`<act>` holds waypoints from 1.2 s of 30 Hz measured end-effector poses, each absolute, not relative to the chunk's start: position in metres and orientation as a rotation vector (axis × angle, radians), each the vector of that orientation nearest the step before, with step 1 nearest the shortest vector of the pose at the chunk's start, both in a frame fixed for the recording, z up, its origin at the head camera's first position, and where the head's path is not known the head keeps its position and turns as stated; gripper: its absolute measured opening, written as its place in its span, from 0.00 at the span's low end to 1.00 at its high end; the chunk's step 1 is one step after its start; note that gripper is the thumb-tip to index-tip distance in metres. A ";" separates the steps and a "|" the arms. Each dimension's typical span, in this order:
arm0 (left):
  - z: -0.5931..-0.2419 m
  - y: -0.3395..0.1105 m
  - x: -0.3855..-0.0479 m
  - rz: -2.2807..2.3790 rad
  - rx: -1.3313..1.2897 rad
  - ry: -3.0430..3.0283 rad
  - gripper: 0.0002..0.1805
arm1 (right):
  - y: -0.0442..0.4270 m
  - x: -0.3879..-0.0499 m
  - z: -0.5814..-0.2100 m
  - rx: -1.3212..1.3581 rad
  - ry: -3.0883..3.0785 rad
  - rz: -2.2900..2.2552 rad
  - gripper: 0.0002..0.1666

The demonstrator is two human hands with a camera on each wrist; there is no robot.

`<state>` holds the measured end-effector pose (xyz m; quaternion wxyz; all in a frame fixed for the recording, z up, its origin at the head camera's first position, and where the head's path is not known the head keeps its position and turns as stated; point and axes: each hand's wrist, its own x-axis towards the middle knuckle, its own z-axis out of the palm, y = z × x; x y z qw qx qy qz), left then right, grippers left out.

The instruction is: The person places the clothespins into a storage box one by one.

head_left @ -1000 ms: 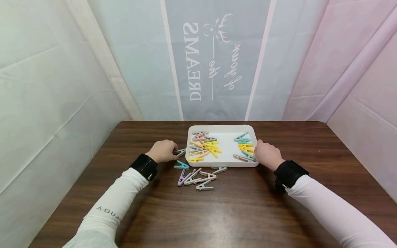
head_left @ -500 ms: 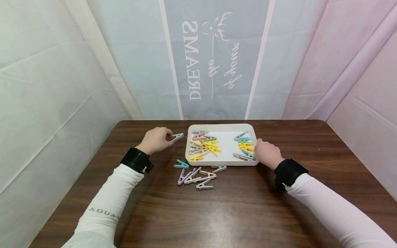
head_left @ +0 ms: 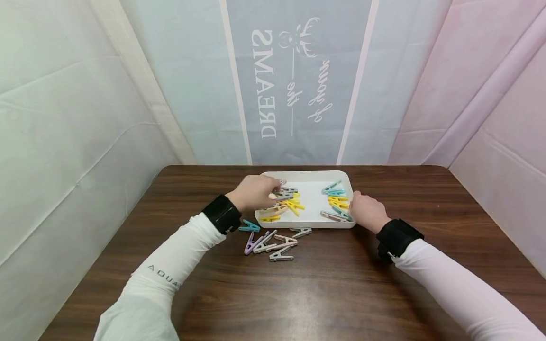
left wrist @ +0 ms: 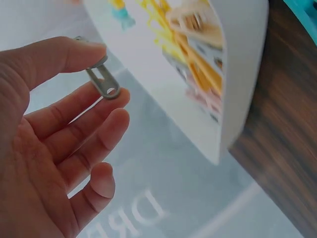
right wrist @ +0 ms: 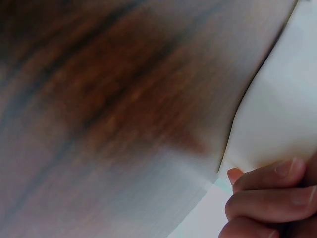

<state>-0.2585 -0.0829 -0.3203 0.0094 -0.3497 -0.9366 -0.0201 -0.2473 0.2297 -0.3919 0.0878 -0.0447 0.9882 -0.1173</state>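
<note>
A grey clothespin (left wrist: 105, 83) is pinched between the thumb and fingers of my left hand (head_left: 252, 192), above the left part of the white tray (head_left: 307, 225). Beneath and beside that hand lie pink, grey, yellow and orange clothespins (head_left: 293, 205), partly covered by it. My right hand (head_left: 368, 211) grips the tray's right side. In the right wrist view its curled fingers (right wrist: 270, 206) lie against the tray's wall (right wrist: 277, 99); the thumb is hidden.
In front of the tray, several loose clothespins lie on the brown table (head_left: 332, 293): a blue one (head_left: 250, 226), a purple one (head_left: 251, 244), and grey and pinkish ones (head_left: 281, 255). Blue, yellow and grey clothespins (head_left: 338, 201) lie inside the tray's right end. A curtain (head_left: 298, 151) hangs behind.
My left hand has lifted the grey clothespin from the table left of the tray, then carried it right, over the tray. The right hand stays at the tray's right side.
</note>
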 end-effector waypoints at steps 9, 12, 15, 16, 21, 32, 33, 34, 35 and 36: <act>-0.337 -0.055 -0.256 0.148 -1.318 -2.934 0.02 | 0.230 -0.248 -0.391 -0.113 2.932 -0.358 0.18; -0.341 -0.051 -0.258 0.180 -1.328 -2.955 0.09 | 0.230 -0.248 -0.391 -0.109 2.932 -0.359 0.18; -0.342 -0.049 -0.260 0.176 -1.315 -2.975 0.14 | 0.230 -0.248 -0.391 -0.109 2.935 -0.357 0.19; -0.343 -0.048 -0.261 0.179 -1.312 -2.976 0.14 | 0.230 -0.248 -0.391 -0.110 2.934 -0.355 0.19; -0.345 -0.046 -0.262 0.178 -1.317 -3.021 0.16 | 0.230 -0.248 -0.390 -0.116 2.925 -0.366 0.19; -0.346 -0.042 -0.260 0.187 -1.312 -3.027 0.19 | 0.231 -0.247 -0.390 -0.126 2.933 -0.371 0.19; -0.347 -0.042 -0.260 0.193 -1.308 -3.030 0.18 | 0.231 -0.247 -0.390 -0.127 2.933 -0.372 0.19; -0.347 -0.041 -0.261 0.191 -1.304 -3.037 0.18 | 0.231 -0.247 -0.390 -0.127 2.932 -0.373 0.19; -0.348 -0.041 -0.261 0.198 -1.300 -3.043 0.18 | 0.230 -0.248 -0.390 -0.126 2.931 -0.373 0.19; -0.348 -0.041 -0.261 0.195 -1.298 -3.044 0.17 | 0.230 -0.248 -0.390 -0.126 2.929 -0.374 0.19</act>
